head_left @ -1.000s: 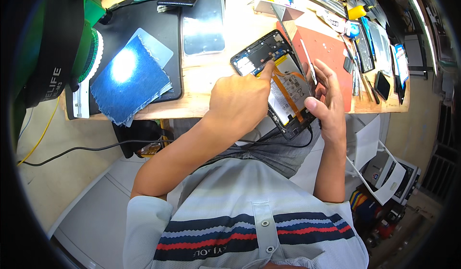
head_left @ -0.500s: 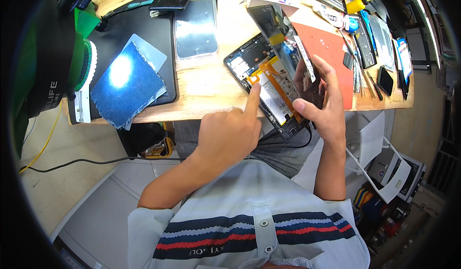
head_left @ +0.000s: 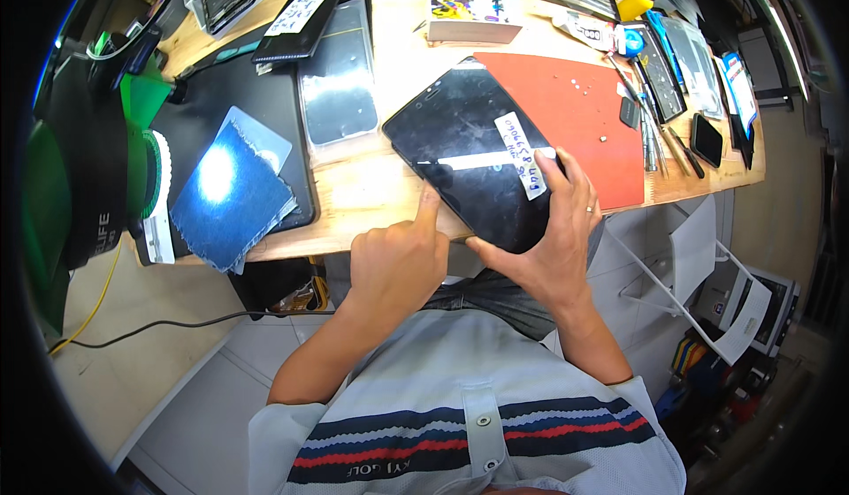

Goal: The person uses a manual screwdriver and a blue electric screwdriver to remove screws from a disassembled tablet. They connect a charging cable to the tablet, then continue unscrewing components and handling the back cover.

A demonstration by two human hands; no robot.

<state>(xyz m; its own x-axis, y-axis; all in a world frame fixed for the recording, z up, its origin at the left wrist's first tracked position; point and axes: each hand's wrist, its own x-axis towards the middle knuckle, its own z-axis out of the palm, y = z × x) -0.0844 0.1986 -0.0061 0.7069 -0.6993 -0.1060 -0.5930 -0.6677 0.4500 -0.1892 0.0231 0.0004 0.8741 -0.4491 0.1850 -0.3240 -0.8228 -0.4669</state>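
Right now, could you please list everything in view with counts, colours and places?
Glossy flat tablet: one, black, centre
Rectangular label: one, white, on tablet
Rectangular mat: one, orange-red, right of tablet
Frayed cloth square: one, blue, left
Smooth desk pad: one, black, left
Open box: one, white, back
Small bottle: one, yellow, back right
Slim metal tools: several, silver, right
Rectangular phone: one, black, right edge
Rounded device: one, black and green, far left
Chair: one, white, lower right
Wooden table: one, pale brown, beneath
Left hand: one, bare, fingertip at tablet's edge
Right hand: one, bare, holding tablet
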